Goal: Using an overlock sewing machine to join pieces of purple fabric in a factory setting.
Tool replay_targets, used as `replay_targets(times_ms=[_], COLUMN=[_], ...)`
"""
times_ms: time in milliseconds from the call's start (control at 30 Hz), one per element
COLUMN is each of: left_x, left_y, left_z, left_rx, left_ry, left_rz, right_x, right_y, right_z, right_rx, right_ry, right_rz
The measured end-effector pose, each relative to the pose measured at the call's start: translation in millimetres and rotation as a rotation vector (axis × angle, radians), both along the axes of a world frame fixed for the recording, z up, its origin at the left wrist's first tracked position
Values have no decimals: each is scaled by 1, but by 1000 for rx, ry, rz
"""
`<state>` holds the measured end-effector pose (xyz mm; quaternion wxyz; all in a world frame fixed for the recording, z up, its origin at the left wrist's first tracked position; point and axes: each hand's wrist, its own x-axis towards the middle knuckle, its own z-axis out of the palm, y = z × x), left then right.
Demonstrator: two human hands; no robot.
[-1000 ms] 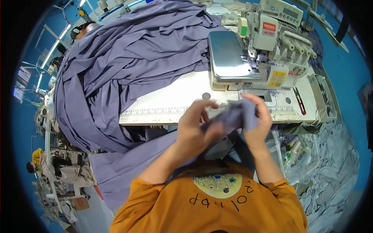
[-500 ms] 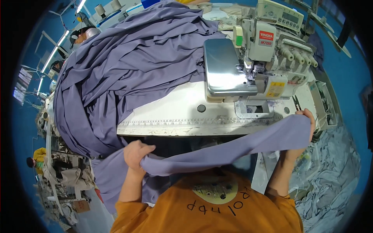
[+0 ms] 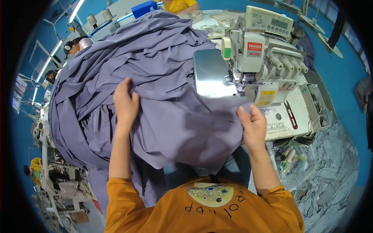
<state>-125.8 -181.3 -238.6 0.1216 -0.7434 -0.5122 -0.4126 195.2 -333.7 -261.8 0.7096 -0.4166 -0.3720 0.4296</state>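
A wide piece of purple-grey fabric (image 3: 182, 132) is spread between my hands, its lower edge hanging over the table's front edge. My right hand (image 3: 254, 126) pinches its right edge between thumb and fingers, just in front of the sewing machine (image 3: 254, 58). On the left, my left hand (image 3: 125, 103) rests against the cloth with thumb and fingers apart. Beside and beyond it lies a large heap of the same purple fabric (image 3: 97, 77), running off the table's left side. The machine's shiny metal cover plate (image 3: 211, 72) is partly hidden by the raised cloth.
Red-handled thread snips (image 3: 290, 115) lie on the white table (image 3: 279, 134) right of the machine, next to a narrow tray (image 3: 316, 103). Pale grey fabric (image 3: 330, 182) is piled at the lower right, by a clear plastic bag (image 3: 297, 167). Another person's yellow sleeve (image 3: 180, 5) shows at the far side.
The folded strip of fabric has opened out into a wide piece over the table. My left hand has moved up and loosened; my right hand has moved left, away from the snips.
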Motion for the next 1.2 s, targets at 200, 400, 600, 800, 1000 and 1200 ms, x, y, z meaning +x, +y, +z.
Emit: replay_targets(times_ms=[200,400,600,800,1000,1200], left_x=[124,156,168,173,174,177], left_y=[-43,-46,-45,-46,-43,-43], left_z=[26,32,33,39,41,43], left_rx=[-43,-182,-115,-109,-290,-265], left_ry=[99,13,95,108,173,88], left_rz=[-674,-845,-801,-766,-702,-673], right_x=[-3,-4,9,14,31,31], right_y=[5,-4,-8,-16,-24,-30], right_z=[4,7,-10,-2,-3,11], right_rx=[37,-18,-120,-265,-325,-346], right_ry=[-254,-310,-195,-293,-954,-628], right_rz=[-80,-97,-69,-23,-74,15])
